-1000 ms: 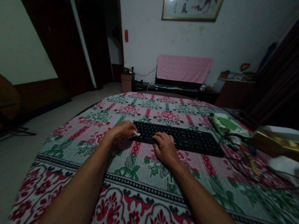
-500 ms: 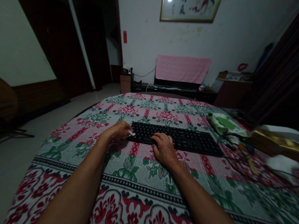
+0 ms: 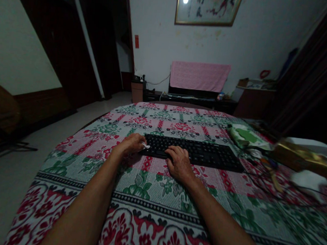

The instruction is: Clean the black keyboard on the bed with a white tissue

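A black keyboard (image 3: 206, 153) lies across the floral tablecloth (image 3: 148, 195). My left hand (image 3: 130, 144) rests at the keyboard's left end with its fingers curled round a small white piece (image 3: 145, 146), perhaps a wipe or tissue. My right hand (image 3: 179, 162) lies on the keyboard's near edge left of centre, fingers bent down onto the keys and holding nothing I can see.
A green-and-white package (image 3: 245, 136) lies right of the keyboard. Further right are a gold box (image 3: 300, 156), a white object (image 3: 306, 181) and dark cables (image 3: 273, 181). Beyond the table stand a pink-draped cabinet (image 3: 199, 76) and a framed picture (image 3: 208, 7).
Almost nothing has changed. My left hand with the white piece has shifted slightly along the keyboard's left end; my right hand stays in place.
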The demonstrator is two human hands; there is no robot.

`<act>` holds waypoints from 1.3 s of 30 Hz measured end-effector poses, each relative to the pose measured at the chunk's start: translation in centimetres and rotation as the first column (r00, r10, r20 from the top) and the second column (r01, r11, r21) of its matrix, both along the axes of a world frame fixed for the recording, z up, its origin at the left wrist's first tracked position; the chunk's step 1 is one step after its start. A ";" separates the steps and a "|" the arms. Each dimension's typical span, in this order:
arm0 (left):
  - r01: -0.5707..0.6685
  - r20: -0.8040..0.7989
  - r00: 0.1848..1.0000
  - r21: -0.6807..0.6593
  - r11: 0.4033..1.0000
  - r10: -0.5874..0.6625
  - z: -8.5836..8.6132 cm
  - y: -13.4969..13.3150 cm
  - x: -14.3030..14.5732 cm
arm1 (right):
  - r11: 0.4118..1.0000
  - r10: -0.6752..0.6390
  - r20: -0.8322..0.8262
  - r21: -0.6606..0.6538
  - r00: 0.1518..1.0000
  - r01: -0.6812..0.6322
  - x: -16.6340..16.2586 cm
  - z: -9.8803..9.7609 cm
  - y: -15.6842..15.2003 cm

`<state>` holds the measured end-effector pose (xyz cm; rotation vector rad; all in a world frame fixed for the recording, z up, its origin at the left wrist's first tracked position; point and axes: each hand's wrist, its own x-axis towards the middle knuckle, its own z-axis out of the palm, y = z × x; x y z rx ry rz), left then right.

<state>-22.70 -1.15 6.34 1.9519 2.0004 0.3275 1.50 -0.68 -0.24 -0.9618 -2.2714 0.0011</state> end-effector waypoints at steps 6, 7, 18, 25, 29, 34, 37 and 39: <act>-0.076 -0.004 0.997 -0.020 0.997 0.076 0.0 0.0 -0.4 | 1.000 0.002 0.001 -0.001 1.000 -0.002 0.0 0.1 -0.1; -0.090 -0.015 0.996 0.005 0.996 0.090 0.0 0.1 -0.6 | 1.000 0.002 0.000 -0.002 1.000 -0.002 0.0 0.2 -0.1; -0.024 0.052 0.998 0.073 0.997 0.021 -1.1 0.6 -0.2 | 0.999 0.036 -0.032 0.011 0.999 -0.036 -0.2 0.7 -0.5; -0.100 0.042 0.994 0.098 0.990 0.096 -0.7 0.3 -0.4 | 0.997 0.076 -0.029 0.024 0.997 -0.075 -0.3 0.4 -0.3; -0.098 -0.003 0.995 0.089 0.991 0.099 -0.5 0.1 0.1 | 0.996 0.084 -0.021 0.034 0.996 -0.083 -0.4 0.1 -0.2; -0.161 -0.010 0.987 0.108 0.981 0.163 -0.3 0.1 -0.3 | 0.994 0.097 -0.028 0.049 0.995 -0.096 -0.5 0.2 -0.2; -0.184 0.031 0.983 0.130 0.974 0.182 -0.2 0.2 -0.1 | 0.993 0.107 -0.030 0.054 0.994 -0.105 -0.6 0.1 -0.2; -0.171 0.060 0.985 0.132 0.976 0.164 -0.2 0.3 0.4 | 0.992 0.112 -0.028 0.055 0.993 -0.110 -0.7 0.1 -0.2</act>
